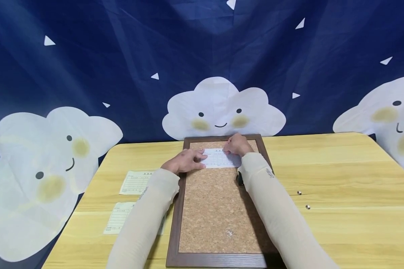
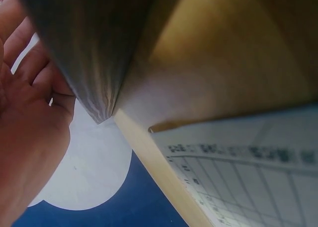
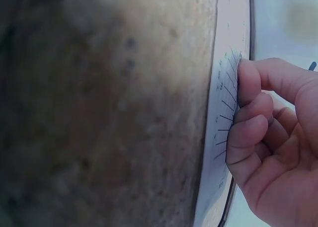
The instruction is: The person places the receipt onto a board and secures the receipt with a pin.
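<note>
A framed corkboard [image 1: 219, 209] lies on the table, with a white printed form slip [image 1: 219, 161] across its upper part. My left hand [image 1: 185, 160] rests at the slip's left end, fingers spread over the edge and the wrist above the frame. In the left wrist view the dark wooden frame [image 2: 94, 48] partly covers that hand [image 2: 35, 88]. My right hand [image 1: 238, 145] presses on the slip's upper edge, right of its middle. Seen from the right wrist, its fingers [image 3: 248, 132] are curled against the paper [image 3: 221, 113]; I cannot tell if something small is under the fingertips.
Two pale yellow form slips, one farther back [image 1: 134, 183] and one nearer [image 1: 119, 218], lie left of the board, partly behind my left sleeve. Two small metal tacks [image 1: 299, 192] [image 1: 308, 207] lie to the right. A whitish shiny spot [image 1: 229, 233] shows low on the cork.
</note>
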### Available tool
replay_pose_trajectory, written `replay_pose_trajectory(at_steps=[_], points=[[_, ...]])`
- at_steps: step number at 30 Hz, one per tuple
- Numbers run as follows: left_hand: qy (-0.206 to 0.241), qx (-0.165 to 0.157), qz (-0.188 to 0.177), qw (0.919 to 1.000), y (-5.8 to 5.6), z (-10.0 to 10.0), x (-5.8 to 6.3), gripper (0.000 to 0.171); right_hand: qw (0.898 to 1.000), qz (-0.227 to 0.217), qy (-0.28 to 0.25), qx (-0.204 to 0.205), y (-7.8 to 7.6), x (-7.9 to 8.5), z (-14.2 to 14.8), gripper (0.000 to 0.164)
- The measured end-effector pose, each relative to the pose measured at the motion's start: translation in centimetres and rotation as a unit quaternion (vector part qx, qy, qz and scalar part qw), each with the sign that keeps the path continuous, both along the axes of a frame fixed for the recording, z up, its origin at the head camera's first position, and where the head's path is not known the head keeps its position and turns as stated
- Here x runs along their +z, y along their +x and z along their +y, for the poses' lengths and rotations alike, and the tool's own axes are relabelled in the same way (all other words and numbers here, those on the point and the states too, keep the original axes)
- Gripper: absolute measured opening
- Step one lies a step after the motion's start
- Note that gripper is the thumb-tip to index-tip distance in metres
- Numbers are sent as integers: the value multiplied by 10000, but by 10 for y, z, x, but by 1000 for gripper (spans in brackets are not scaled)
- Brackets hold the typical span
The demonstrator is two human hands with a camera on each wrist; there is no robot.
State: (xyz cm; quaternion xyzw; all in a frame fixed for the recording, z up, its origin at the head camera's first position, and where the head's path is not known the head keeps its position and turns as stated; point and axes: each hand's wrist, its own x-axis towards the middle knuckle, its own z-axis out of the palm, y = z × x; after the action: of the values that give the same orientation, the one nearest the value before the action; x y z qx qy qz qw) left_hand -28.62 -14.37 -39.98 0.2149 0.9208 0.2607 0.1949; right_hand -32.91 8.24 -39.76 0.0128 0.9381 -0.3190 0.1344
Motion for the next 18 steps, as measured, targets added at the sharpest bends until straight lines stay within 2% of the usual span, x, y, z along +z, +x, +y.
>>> replay_pose_trajectory(at_steps=[5, 11, 18], points=[[-39, 1, 19, 10000, -1, 1, 0, 50, 9999, -164, 7, -29, -4, -2, -1, 25], [-54, 23, 36, 10000, -1, 1, -1, 50, 9998, -46, 193, 89, -4, -2, -1, 27], [22, 41, 13, 10000, -2, 1, -1, 50, 9997, -73, -21, 214, -1, -2, 3, 26]])
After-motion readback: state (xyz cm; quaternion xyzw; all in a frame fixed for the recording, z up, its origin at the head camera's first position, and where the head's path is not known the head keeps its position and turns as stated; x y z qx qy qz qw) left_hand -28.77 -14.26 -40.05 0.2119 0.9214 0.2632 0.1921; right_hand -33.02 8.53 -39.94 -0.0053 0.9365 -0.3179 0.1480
